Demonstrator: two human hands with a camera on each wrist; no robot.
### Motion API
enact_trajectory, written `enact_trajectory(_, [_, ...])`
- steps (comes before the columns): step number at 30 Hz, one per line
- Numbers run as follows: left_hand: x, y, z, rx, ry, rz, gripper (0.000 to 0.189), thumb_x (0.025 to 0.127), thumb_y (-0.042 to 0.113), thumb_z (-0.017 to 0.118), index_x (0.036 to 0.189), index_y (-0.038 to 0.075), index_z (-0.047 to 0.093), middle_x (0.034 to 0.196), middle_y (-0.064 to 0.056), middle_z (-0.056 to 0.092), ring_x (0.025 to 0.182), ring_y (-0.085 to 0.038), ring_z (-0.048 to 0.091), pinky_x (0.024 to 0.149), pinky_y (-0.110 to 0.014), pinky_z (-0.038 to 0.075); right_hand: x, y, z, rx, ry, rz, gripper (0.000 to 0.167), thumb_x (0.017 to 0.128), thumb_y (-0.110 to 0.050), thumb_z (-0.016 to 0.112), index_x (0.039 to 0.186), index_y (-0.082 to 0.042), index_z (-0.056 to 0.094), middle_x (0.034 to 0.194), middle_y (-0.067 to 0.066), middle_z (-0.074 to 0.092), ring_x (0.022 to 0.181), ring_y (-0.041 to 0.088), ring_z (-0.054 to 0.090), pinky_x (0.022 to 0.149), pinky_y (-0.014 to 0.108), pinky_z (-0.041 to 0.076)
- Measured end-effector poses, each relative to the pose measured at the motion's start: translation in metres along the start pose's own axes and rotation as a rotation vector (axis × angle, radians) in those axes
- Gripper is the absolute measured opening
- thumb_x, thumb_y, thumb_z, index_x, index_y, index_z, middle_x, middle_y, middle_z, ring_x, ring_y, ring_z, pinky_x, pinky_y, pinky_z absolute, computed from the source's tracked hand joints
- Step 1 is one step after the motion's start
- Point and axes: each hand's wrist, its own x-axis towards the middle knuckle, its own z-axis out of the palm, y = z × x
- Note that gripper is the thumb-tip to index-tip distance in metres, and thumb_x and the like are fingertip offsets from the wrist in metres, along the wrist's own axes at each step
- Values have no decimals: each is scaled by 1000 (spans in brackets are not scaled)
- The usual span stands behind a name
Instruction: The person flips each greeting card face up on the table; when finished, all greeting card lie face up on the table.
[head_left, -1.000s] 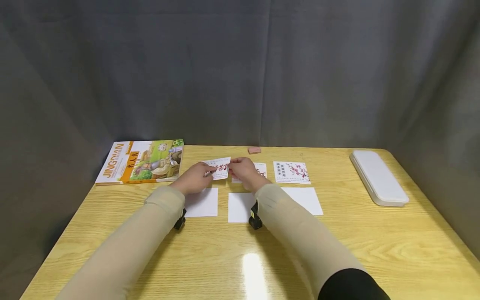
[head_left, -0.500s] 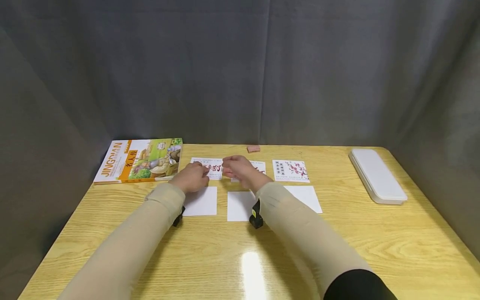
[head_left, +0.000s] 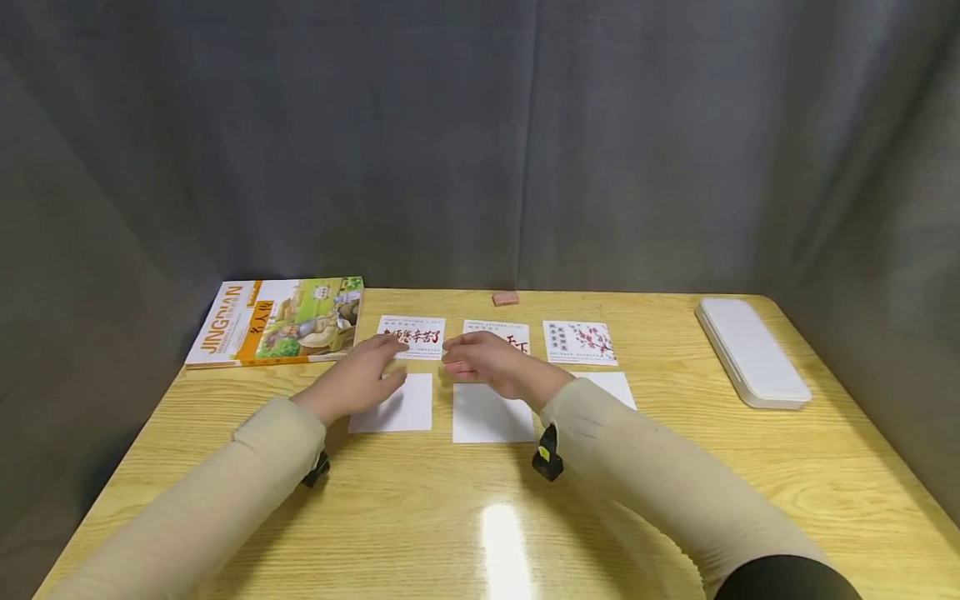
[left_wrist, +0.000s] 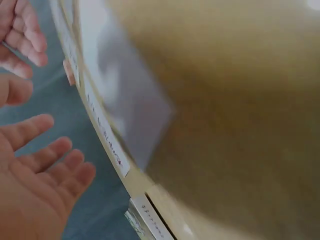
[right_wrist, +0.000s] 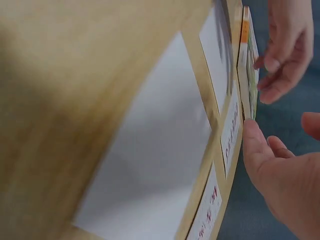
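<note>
My left hand, fingers loosely extended and holding nothing, is above the left blank white card. Just beyond its fingertips lies a card with red Chinese lettering, flat on the table. My right hand also holds nothing; it hovers over the near part of a second red-lettered card, partly hiding it. Nearer me is the middle blank card. In the left wrist view the fingers of my left hand are spread. The right wrist view shows my right hand with relaxed fingers.
A card with pink blossoms lies at the right of the back row, with another blank card before it. Two stacked books are at back left, a white case at right. A small pink block sits near the back edge.
The left red-lettered card, earlier held between both hands, now lies flat in the back row. Both hands have let go; the left has drawn back toward me and left, the right slightly nearer.
</note>
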Motion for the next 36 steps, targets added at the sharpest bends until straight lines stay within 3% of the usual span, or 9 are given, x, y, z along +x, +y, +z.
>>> enact_trajectory(5, [-30,1,3,9,-134,52,55,103,25,59,148,-6,50,153,-33,41,143,-49,37,117,-60,31,-13,9,5,-4,-58,16,45,103,-2,53,144,14,45,127,26,61,102,22,65,107,41,49])
enact_trajectory(11, [-44,2,10,37,-231,66,54,104,28,59,148,-4,52,155,-33,38,144,-50,34,117,-61,29,-16,18,9,6,-32,42,46,101,-2,52,143,15,43,108,17,63,98,23,65,104,42,51])
enact_trajectory(20, [-50,4,14,45,-240,35,54,103,26,60,146,-6,53,155,-35,36,145,-51,33,117,-60,29,-11,20,22,19,-7,84,36,100,-5,54,132,11,54,95,8,63,90,19,65,100,41,53])
enact_trajectory(27, [-49,7,13,15,-240,29,55,102,25,60,145,-8,53,155,-36,36,145,-51,32,118,-60,28,-9,19,32,20,14,98,8,98,-3,57,105,0,60,90,7,61,85,19,63,95,38,55])
enact_trajectory(30, [-49,7,14,1,-240,20,55,102,25,60,145,-9,53,155,-36,35,145,-51,31,118,-60,28,-9,19,33,16,21,103,5,98,-5,58,101,-2,60,91,8,60,84,19,62,90,35,56])
enact_trajectory(33, [-48,6,14,-20,-239,10,56,101,25,61,145,-9,53,155,-36,34,146,-51,31,118,-60,28,-9,19,33,30,43,112,14,99,-8,58,110,1,60,96,11,63,84,19,62,88,36,56])
enact_trajectory(36, [-49,4,15,-51,-233,-10,57,101,26,61,146,-9,52,156,-36,34,146,-51,30,118,-60,28,-9,18,34,83,70,110,33,101,-10,57,130,7,56,106,18,68,89,22,64,95,38,55])
